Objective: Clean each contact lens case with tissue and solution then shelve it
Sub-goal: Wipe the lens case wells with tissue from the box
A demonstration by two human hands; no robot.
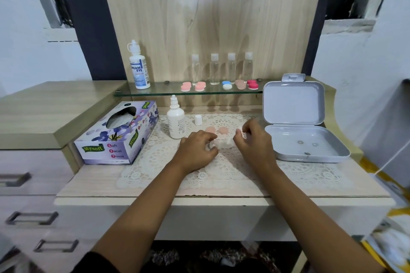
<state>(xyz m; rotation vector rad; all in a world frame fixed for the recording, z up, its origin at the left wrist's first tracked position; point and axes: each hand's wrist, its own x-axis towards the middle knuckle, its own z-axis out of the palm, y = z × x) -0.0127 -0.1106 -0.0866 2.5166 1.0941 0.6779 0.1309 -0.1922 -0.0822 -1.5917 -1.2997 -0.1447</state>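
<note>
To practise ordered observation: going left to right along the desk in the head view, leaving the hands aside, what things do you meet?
Tissue box → white bottle → cap → pink lids → grey box.

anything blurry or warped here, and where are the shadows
Head view: wide-angle bends the edges; the drawers lower left smear; the pale thing the left hand and right hand hold washes out against the doily; the clear bottles throw soft shadows on the wood panel.
</note>
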